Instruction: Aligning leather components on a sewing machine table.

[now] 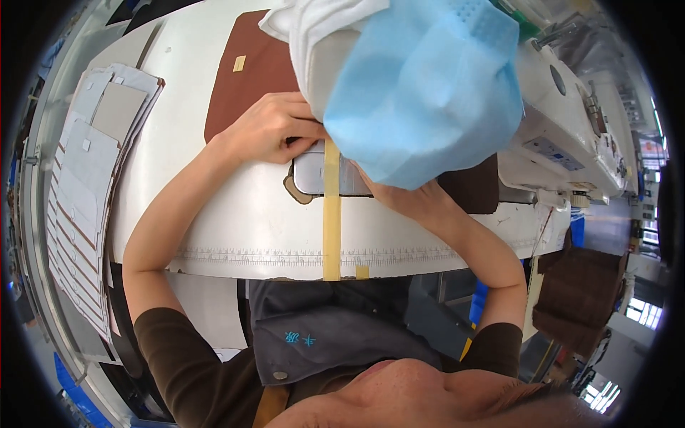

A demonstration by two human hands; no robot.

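My left hand (275,128) rests on the white sewing table (235,214), beside the near edge of a reddish-brown flat panel (246,89). Its fingers curl in with the thumb close to them; whatever lies between their tips cannot be made out. My right hand (403,197) reaches in from the right, next to the metal plate (353,184) set in the tabletop. A light-blue face mask (428,93), hanging in front, hides its fingers. To the right of that hand lies a dark brown panel (474,187), partly covered by the mask.
The white sewing machine (571,143) stands at the right, with white cloth (321,21) beside the mask. A yellow tape strip (332,235) crosses a printed ruler (250,255) near the front edge. Stacked grey-white pieces (82,178) lie left; brown material (578,299) sits lower right.
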